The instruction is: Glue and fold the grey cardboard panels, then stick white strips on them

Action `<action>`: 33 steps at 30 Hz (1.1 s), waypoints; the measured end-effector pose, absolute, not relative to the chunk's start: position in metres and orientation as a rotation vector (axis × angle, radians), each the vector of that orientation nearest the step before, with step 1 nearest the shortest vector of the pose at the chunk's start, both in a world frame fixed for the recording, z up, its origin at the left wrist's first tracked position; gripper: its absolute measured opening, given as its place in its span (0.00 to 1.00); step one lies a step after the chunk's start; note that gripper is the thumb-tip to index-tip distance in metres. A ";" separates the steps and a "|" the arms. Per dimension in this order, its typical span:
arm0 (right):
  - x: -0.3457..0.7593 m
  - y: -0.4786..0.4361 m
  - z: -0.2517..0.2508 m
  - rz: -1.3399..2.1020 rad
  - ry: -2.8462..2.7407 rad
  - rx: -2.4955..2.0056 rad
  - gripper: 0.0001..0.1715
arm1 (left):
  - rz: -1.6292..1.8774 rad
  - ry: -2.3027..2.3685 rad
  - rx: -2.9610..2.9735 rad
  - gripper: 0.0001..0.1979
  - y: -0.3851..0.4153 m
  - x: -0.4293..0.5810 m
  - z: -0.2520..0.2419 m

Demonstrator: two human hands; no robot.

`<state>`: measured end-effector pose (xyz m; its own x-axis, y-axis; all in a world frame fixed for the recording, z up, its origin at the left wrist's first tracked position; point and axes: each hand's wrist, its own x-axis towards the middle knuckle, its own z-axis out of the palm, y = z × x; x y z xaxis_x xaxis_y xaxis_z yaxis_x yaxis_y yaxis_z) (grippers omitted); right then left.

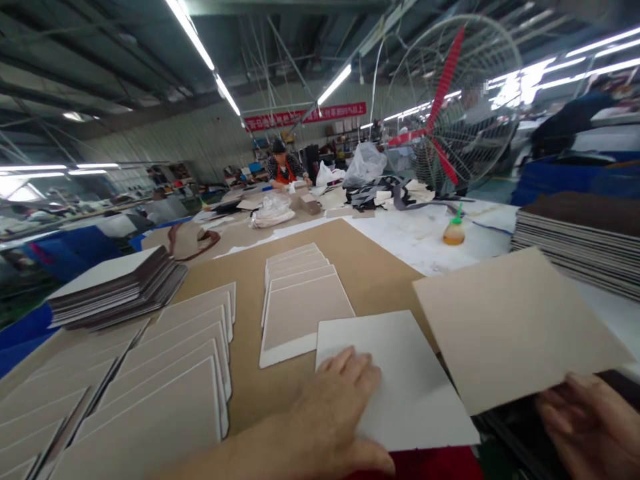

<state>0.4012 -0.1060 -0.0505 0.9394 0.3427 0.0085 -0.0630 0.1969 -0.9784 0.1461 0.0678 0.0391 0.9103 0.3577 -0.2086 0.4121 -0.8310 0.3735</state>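
Near the table's front edge lies a white rectangular panel (400, 380), its near end sticking out past the edge. My left hand (345, 400) rests flat on it with the fingers stretched out. My right hand (580, 413) pinches the lower edge of a beige sheet (515, 327), which is tilted in the air to the right of the white panel. Just beyond the panel, several beige panels with white borders (305, 307) overlap in a row. Further left, more such panels (170, 387) are fanned out in overlapping rows.
A stack of dark-edged boards (120, 287) stands at the left, another stack (580, 233) at the right. A small bottle with a green nozzle (454, 230) stands on the white surface. Beyond are fabric scraps (380, 193), a large fan (450, 107) and a person (285, 170).
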 end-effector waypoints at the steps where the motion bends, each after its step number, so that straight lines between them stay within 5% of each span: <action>1: 0.395 -0.101 -0.048 0.387 -0.147 -1.247 0.09 | -0.105 0.613 2.626 0.42 0.063 0.141 0.037; 7: 0.362 -0.077 -0.030 0.603 -0.108 -0.998 0.19 | 0.495 0.833 2.193 0.18 0.071 0.137 0.026; 12: 0.332 -0.065 -0.032 0.613 -0.122 -0.991 0.24 | 0.730 1.009 1.675 0.21 0.073 0.152 0.024; 19: 0.326 -0.065 -0.050 0.609 -0.419 -1.009 0.14 | 0.933 1.008 1.418 0.13 0.077 0.140 0.036; 27: 0.366 -0.080 -0.032 0.453 -0.605 -1.330 0.25 | 0.683 1.001 1.354 0.15 0.076 0.093 0.038; 33: 0.355 -0.083 -0.020 0.265 -0.934 -1.685 0.23 | 0.600 1.051 1.334 0.18 0.069 0.089 0.021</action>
